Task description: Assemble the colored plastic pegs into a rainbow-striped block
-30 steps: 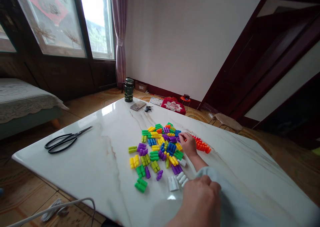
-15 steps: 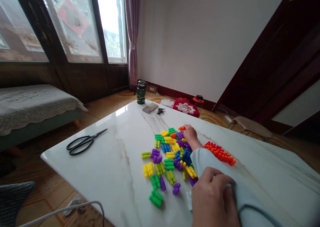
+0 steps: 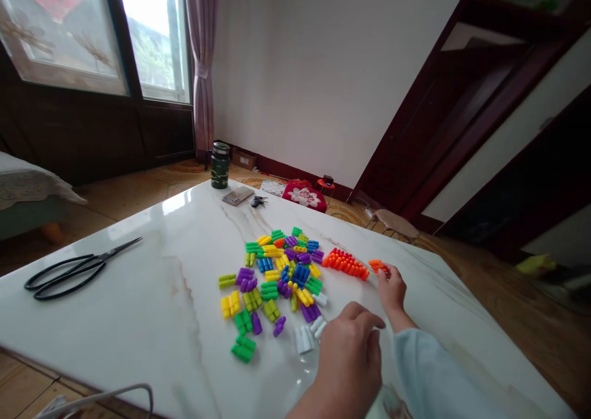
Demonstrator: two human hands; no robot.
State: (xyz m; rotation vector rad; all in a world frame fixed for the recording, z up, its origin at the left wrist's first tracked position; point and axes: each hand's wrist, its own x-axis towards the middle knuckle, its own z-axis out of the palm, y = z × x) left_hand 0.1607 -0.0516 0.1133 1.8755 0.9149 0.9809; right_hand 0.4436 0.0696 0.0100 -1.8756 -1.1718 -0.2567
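My right hand [image 3: 392,290], at the end of a light blue sleeve, pinches an orange toy block [image 3: 377,265] just right of a row of red and orange toy blocks [image 3: 345,264]. Nearer to me, my left hand [image 3: 351,351] has its fingers curled inward; whatever may be inside them is hidden. White toy blocks [image 3: 303,340] lie just left of that hand. Beyond them spreads a loose heap of bullet-shaped toy blocks in green, yellow, purple and blue, with a purple block [image 3: 279,327] and a green block [image 3: 243,349] at its near side.
Black-handled scissors [image 3: 83,271] lie on the left of the white marbled table [image 3: 152,320]. At the far corner are a camouflage flask [image 3: 220,165], a phone [image 3: 237,195] and keys [image 3: 258,202]. A pale cable [image 3: 111,394] crosses the near left edge.
My right hand has come back from the far side of the heap and moved right, past the red and orange row, with an orange block. The view has turned right, and more white blocks show.
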